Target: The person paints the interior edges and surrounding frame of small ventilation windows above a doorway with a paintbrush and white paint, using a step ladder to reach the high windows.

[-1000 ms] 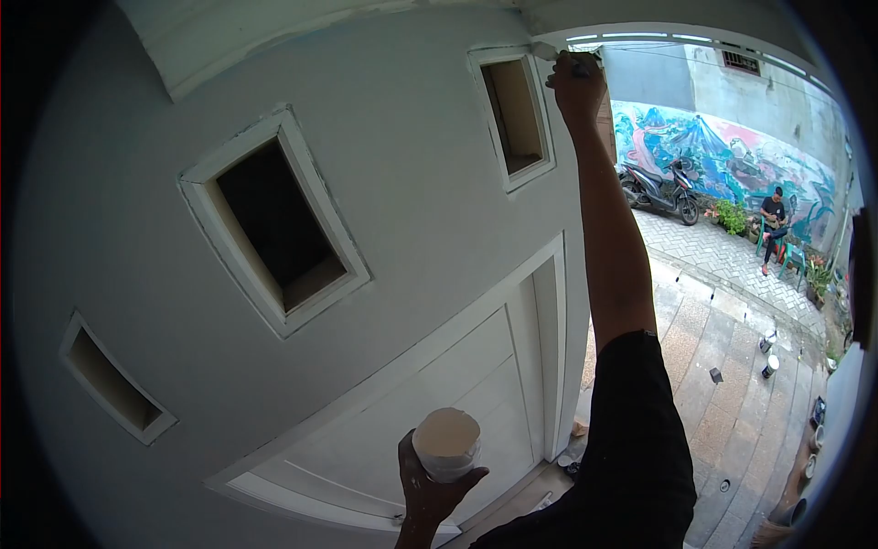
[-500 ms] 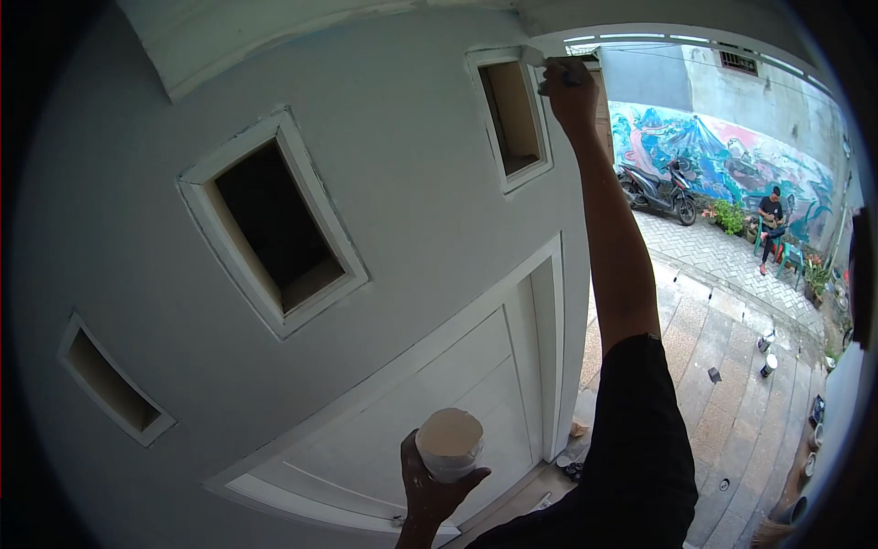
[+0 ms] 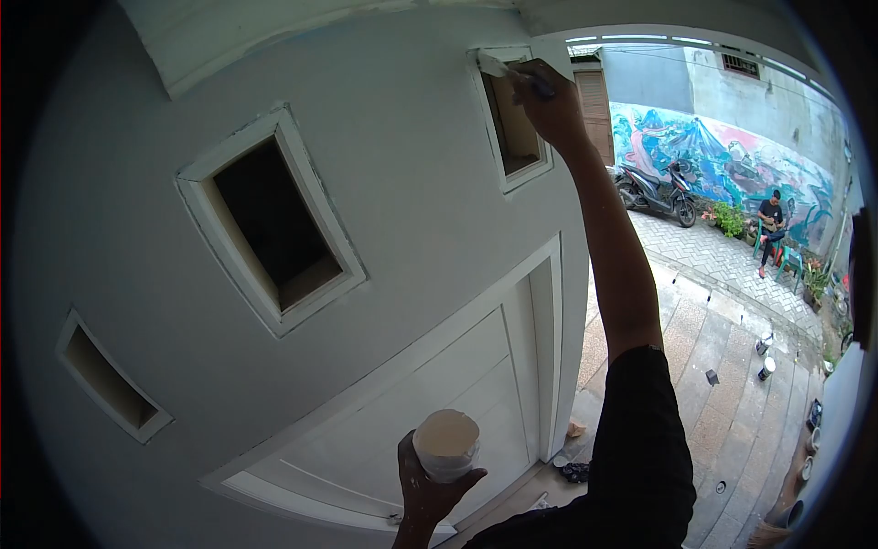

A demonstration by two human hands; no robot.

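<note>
My right hand is raised and closed around the handle of a paintbrush. The pale bristles meet the upper left corner of a small white window frame set in the grey wall. Lower down, my left hand grips a white paint cup, fingers wrapped round its side. The cup is tilted so its opening faces me, and pale paint shows inside. Behind the cup is a white panelled door.
A larger framed opening and a narrow one lie to the left in the wall. Far below on the right are a tiled floor, paint cans, a parked motorbike and a seated person before a mural.
My right hand has moved left with the paintbrush, from the frame's upper right corner along its top to the upper left corner. My left hand holds the cup almost still.
</note>
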